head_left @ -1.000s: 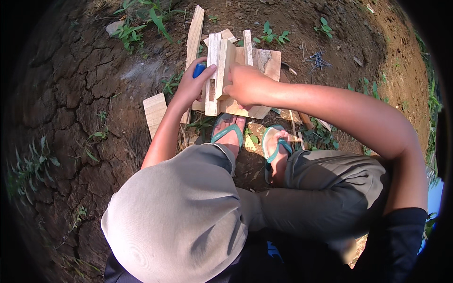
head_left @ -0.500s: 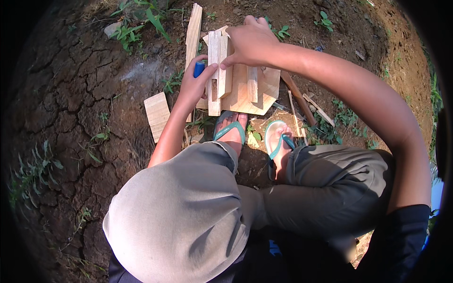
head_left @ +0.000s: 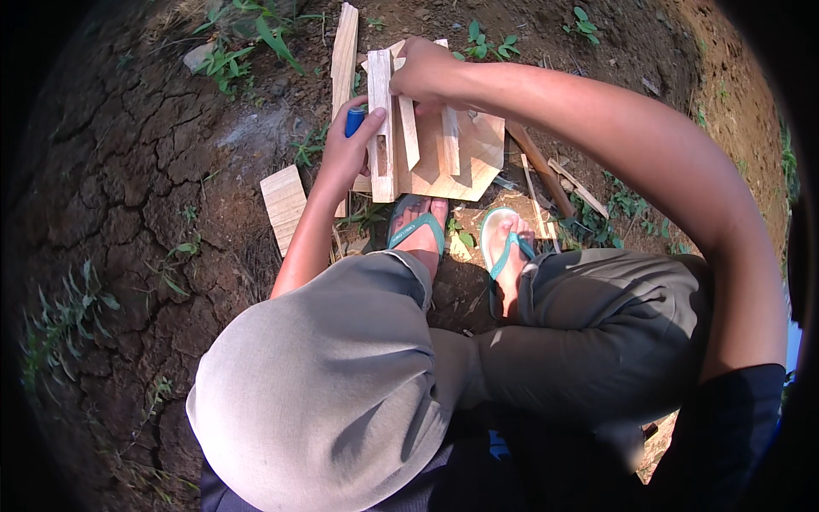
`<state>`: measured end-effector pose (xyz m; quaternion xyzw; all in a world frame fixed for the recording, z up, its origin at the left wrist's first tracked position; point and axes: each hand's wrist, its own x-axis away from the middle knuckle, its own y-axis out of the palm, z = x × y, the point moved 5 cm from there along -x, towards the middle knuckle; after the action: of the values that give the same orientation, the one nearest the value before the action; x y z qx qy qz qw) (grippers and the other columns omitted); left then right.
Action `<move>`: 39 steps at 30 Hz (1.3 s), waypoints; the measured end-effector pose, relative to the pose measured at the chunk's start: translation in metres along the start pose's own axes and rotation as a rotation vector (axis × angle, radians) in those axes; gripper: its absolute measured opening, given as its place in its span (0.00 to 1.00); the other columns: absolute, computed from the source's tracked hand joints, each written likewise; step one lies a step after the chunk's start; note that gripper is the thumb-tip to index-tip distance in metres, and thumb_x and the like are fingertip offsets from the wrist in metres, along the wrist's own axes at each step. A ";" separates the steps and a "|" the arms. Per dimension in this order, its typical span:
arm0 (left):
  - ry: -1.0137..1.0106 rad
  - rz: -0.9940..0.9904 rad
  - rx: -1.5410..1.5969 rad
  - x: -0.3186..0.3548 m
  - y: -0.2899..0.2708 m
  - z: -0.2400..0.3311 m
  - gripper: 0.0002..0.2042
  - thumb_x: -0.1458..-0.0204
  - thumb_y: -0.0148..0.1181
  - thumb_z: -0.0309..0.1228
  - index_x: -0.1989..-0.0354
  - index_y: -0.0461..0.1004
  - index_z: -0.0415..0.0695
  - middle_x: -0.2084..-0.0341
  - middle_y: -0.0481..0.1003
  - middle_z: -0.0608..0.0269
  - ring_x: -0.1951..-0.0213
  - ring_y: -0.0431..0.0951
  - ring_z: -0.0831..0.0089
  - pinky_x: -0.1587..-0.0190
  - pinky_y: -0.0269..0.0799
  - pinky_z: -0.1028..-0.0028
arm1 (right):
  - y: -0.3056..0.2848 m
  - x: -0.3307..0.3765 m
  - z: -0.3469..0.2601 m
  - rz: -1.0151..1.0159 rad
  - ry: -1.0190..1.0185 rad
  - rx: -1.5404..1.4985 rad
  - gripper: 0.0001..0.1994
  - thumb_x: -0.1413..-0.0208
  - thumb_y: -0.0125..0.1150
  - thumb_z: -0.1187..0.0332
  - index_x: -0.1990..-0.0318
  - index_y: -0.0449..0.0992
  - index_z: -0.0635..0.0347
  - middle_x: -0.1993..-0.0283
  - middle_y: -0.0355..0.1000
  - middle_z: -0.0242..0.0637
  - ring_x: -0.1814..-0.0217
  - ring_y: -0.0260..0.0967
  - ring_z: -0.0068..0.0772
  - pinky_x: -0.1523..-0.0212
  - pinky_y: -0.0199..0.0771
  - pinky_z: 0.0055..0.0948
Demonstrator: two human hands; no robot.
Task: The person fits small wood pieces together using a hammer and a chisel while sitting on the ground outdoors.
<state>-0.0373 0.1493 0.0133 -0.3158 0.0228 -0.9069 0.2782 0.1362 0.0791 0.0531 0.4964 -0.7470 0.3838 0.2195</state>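
My left hand (head_left: 348,143) is closed at the left side of an upright pale wooden strip (head_left: 380,162), thumb against it. A blue cylinder (head_left: 355,121) shows between that thumb and the fingers; its kind is unclear. Just right of the strip, a second wooden piece (head_left: 409,138) hangs tilted under my right hand (head_left: 424,75). The right fingers are closed round its upper end and partly hidden by the hand. Behind these lies a flat wooden board (head_left: 480,158) on the ground, with another narrow stick (head_left: 450,145) standing out over it.
A long wood offcut (head_left: 345,51) lies beyond the left hand, and a flat wooden piece (head_left: 283,203) lies nearer by. To the right are a brown stick (head_left: 542,166) and thin splinters (head_left: 589,198). My sandalled feet (head_left: 418,230) are just in front of the board.
My right hand has shifted left. The piece it holds has turned and now stands apart from the left strip, where before they were side by side. The left hand has hardly moved.
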 end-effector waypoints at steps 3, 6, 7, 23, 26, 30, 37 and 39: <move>0.041 0.007 -0.006 0.003 0.003 0.004 0.32 0.40 0.63 0.52 0.34 0.65 0.44 0.73 0.72 0.67 0.82 0.68 0.82 0.83 0.61 0.78 | 0.005 -0.003 0.005 0.036 0.001 -0.118 0.32 0.46 0.73 0.70 0.38 0.64 0.71 0.53 0.77 0.50 0.58 0.82 0.40 0.67 0.87 0.33; 0.026 0.009 0.032 0.003 0.005 0.002 0.33 0.40 0.62 0.52 0.34 0.65 0.44 0.72 0.73 0.67 0.82 0.69 0.82 0.84 0.60 0.78 | 0.008 -0.001 0.012 0.098 -0.019 -0.203 0.31 0.46 0.73 0.72 0.38 0.64 0.70 0.52 0.77 0.49 0.57 0.82 0.39 0.65 0.88 0.32; 0.022 0.006 0.016 0.003 0.005 0.002 0.33 0.40 0.62 0.52 0.34 0.65 0.44 0.71 0.73 0.66 0.80 0.70 0.81 0.82 0.62 0.78 | 0.008 0.001 0.014 0.125 -0.032 -0.228 0.31 0.46 0.74 0.72 0.38 0.64 0.70 0.52 0.78 0.49 0.57 0.82 0.38 0.64 0.88 0.32; 0.117 -0.052 0.089 0.007 0.009 -0.003 0.32 0.47 0.73 0.43 0.39 0.68 0.39 0.58 0.78 0.61 0.58 0.78 0.75 0.53 0.74 0.72 | 0.007 -0.001 0.008 0.117 -0.063 -0.045 0.32 0.44 0.74 0.63 0.39 0.65 0.71 0.54 0.78 0.49 0.65 0.82 0.34 0.67 0.84 0.28; 0.088 -0.089 0.095 0.005 0.014 0.003 0.31 0.45 0.72 0.41 0.39 0.67 0.37 0.57 0.76 0.62 0.55 0.76 0.76 0.50 0.72 0.72 | -0.004 -0.001 0.002 0.076 -0.056 -0.072 0.30 0.42 0.71 0.62 0.40 0.64 0.72 0.55 0.78 0.49 0.65 0.82 0.34 0.68 0.84 0.28; 0.064 -0.045 0.105 0.007 0.009 0.001 0.32 0.46 0.71 0.41 0.38 0.67 0.37 0.59 0.76 0.63 0.59 0.76 0.76 0.53 0.72 0.73 | -0.058 0.020 -0.024 0.182 -0.283 0.059 0.32 0.42 0.68 0.61 0.38 0.63 0.73 0.52 0.75 0.50 0.65 0.79 0.33 0.69 0.82 0.30; 0.056 -0.071 0.111 0.007 0.011 -0.002 0.33 0.45 0.71 0.42 0.36 0.66 0.39 0.55 0.77 0.61 0.55 0.76 0.75 0.49 0.71 0.71 | -0.032 0.027 0.054 -0.203 0.074 -0.023 0.29 0.43 0.68 0.56 0.42 0.69 0.70 0.57 0.76 0.44 0.62 0.78 0.29 0.66 0.83 0.29; 0.071 -0.076 0.119 0.007 0.012 -0.002 0.33 0.45 0.71 0.42 0.35 0.65 0.39 0.53 0.77 0.60 0.52 0.76 0.74 0.47 0.70 0.71 | -0.017 0.027 0.070 -0.127 0.107 -0.113 0.20 0.38 0.63 0.62 0.47 0.74 0.70 0.59 0.78 0.40 0.65 0.79 0.26 0.68 0.83 0.23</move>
<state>-0.0371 0.1348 0.0130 -0.2669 -0.0331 -0.9272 0.2607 0.1447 0.0050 0.0357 0.5083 -0.7219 0.3522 0.3107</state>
